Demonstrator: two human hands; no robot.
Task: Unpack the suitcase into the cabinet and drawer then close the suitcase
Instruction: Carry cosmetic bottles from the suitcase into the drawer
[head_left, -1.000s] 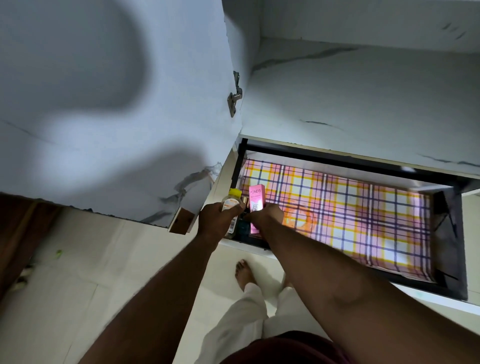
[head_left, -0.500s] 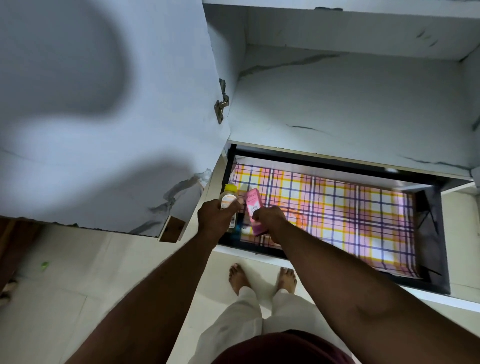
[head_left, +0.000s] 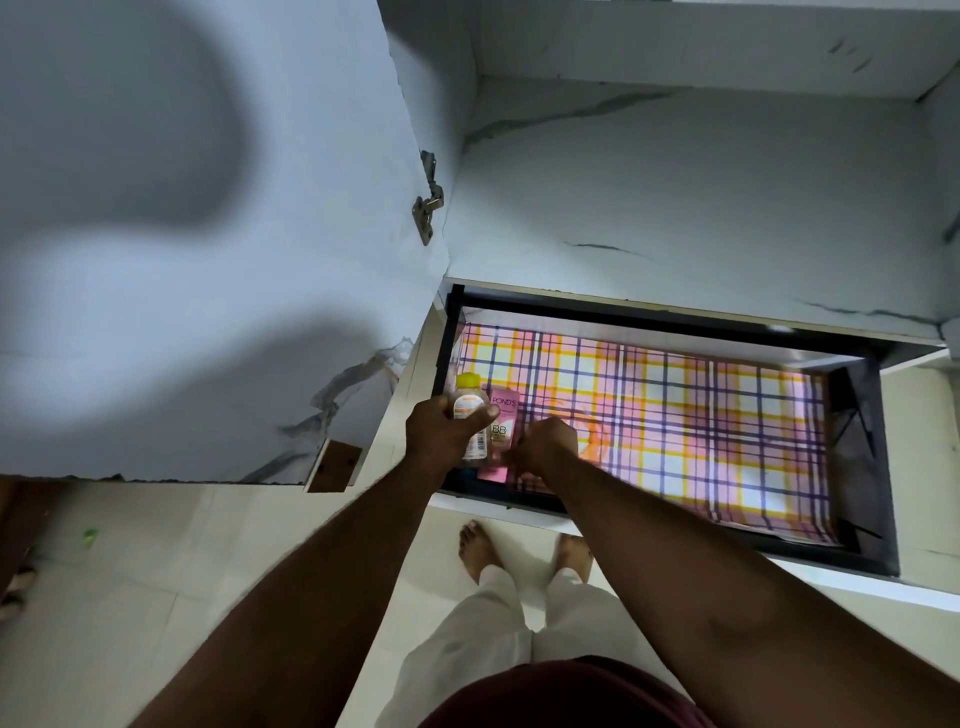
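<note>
The left hand (head_left: 447, 434) is curled around a small bottle (head_left: 470, 415) with a yellow cap and holds it above the drawer's corner at 7 o'clock. The right hand (head_left: 543, 447) pinches the lower end of a pink box (head_left: 503, 431), which lies just beside the bottle; I cannot tell if the box already rests on the liner.

I judge the unpacking is in the middle: these 2 things are reaching the drawer (head_left: 862, 467) but are not released. The checked liner (head_left: 675, 415) shows nothing else on it. The cabinet shelf (head_left: 701, 208) at 12 o'clock holds nothing in view. The suitcase is out of view, so what is left in it, and its closing, I cannot judge.

The open cabinet door (head_left: 208, 260) stands at 9 o'clock, near the left arm. Bare feet (head_left: 480, 551) stand at 6 o'clock, below the drawer front. Nothing blocks the drawer.
</note>
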